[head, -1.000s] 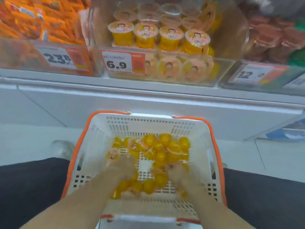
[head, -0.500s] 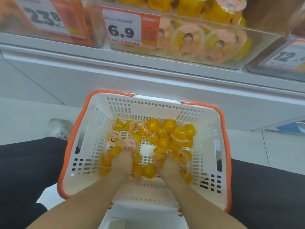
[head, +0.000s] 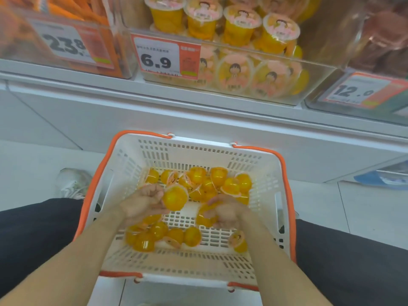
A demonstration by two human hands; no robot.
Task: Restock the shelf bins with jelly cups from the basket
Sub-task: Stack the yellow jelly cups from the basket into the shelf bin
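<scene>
left hand (head: 143, 203) grips jelly cup (head: 174, 197) | right hand (head: 227, 212) seemingly clutches cups | above basket (head: 198, 149)

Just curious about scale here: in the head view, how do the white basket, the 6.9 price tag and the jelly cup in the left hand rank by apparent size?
1. white basket
2. 6.9 price tag
3. jelly cup held by the left hand

The tag is farther from the camera, so its lead over the cup is only apparent.

White shelf (head: 198, 107) under clear bins (head: 320, 69) of jelly cups (head: 239, 25)

Basket (head: 268, 195) open above; clear bin (head: 318, 71) topped with stacked cups (head: 240, 25).
</scene>
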